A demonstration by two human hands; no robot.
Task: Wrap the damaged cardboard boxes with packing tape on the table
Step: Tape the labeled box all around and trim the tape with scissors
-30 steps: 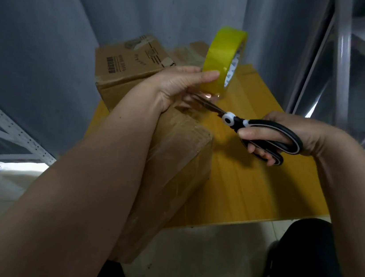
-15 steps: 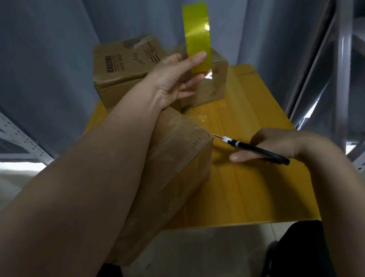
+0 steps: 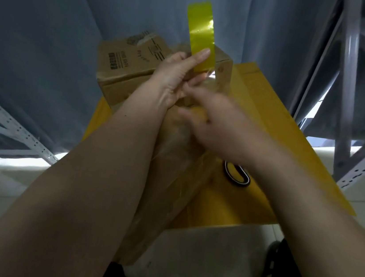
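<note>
- Grey-blue curtain fabric (image 3: 39, 33) hangs in soft folds behind our work, and at far left we see a pale perforated metal shelf rail (image 3: 13, 132) running on a slant.
- Printed cardboard box (image 3: 126, 61), brown and matte with dark lettering and a barcode-like block, sits at the back left of the table, its top edge dented.
- Our left hand (image 3: 173, 79) is raised over the boxes, thumb and fingers closed in a pinch on the yellow tape roll (image 3: 200, 38), which stands on edge, glossy and seen nearly side-on as a narrow band.
- Below our left forearm lies the wrapped cardboard box (image 3: 171, 178), long and rectangular, its brown surface shiny and wrinkled under clear film; its near end juts past the table's front edge.
- Our right hand (image 3: 214, 117) is blurred, reaching in beside the left hand's fingers above that box; we cannot tell how far its fingers are curled or whether they grip anything.
- A smaller plain box (image 3: 223, 67) stands behind the tape, partly hidden.
- Black scissors (image 3: 239, 176) lie on the table just right of the wrapped box, only an oval handle loop showing under our right forearm.
- Smooth yellow table (image 3: 281, 137) spreads rightward, and a grey metal rack post (image 3: 347, 78) rises at the right.
</note>
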